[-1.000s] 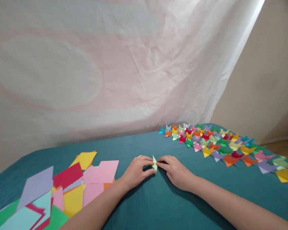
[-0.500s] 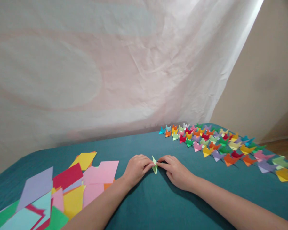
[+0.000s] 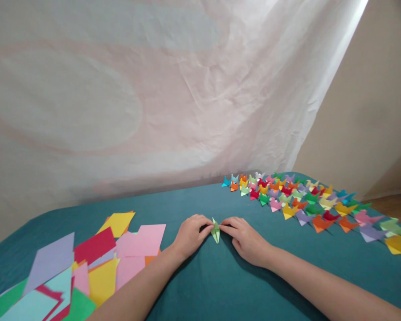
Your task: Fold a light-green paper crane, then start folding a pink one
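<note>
A small pale green folded paper piece stands on the teal cloth between my two hands. My left hand pinches its left side with curled fingers. My right hand pinches its right side, forefinger and thumb pressed to the paper. Both forearms reach in from the bottom edge.
A loose pile of flat coloured paper squares lies at the left. Rows of several finished folded paper figures in many colours run along the right. A wrinkled white sheet hangs behind, with a beige wall at the right.
The green paper piece has tilted slightly and both hands' fingertips have shifted a little on it. The hands stay in place.
</note>
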Available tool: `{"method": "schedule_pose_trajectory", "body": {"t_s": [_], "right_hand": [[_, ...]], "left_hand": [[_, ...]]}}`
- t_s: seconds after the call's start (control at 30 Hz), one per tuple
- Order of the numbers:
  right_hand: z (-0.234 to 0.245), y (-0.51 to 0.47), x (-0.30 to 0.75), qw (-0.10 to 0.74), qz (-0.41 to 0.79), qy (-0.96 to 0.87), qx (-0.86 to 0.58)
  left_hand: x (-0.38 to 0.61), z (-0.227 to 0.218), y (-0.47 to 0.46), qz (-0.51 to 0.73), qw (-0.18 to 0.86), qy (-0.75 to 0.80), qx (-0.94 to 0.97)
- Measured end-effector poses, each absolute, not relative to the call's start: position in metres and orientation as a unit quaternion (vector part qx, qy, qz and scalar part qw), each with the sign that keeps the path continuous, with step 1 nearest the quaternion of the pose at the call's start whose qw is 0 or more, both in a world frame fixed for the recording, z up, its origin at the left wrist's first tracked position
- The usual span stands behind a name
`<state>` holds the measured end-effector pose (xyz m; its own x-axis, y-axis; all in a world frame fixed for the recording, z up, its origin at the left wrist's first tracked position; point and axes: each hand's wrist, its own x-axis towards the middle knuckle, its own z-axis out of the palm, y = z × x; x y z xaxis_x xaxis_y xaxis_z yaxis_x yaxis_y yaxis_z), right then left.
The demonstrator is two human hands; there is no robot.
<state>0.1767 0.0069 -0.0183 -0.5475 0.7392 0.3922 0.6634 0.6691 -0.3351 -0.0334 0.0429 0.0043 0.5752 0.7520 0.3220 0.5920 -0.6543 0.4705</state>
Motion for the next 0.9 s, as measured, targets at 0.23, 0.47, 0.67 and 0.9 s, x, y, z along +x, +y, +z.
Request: {"method": "schedule_pose_trajectory", "body": {"t_s": [0.23, 0.47, 0.67, 0.9], "right_hand": [[-0.018, 0.005, 0.176, 0.297, 0.076, -0.866, -0.396], [-0.011, 0.002, 0.172, 0.286, 0.077, -0.879, -0.375], [-0.014, 0.003, 0.173, 0.263, 0.057, -0.886, -0.377], [-0.012, 0.002, 0.173, 0.235, 0.062, -0.886, -0.395]], "left_hand": [[-0.032, 0.003, 0.045, 0.260, 0.179, 0.395, 0.863], [-0.031, -0.002, 0.046, 0.267, 0.166, 0.413, 0.855], [-0.031, -0.005, 0.045, 0.274, 0.164, 0.421, 0.849], [-0.031, -0.013, 0.047, 0.296, 0.198, 0.427, 0.831]]}}
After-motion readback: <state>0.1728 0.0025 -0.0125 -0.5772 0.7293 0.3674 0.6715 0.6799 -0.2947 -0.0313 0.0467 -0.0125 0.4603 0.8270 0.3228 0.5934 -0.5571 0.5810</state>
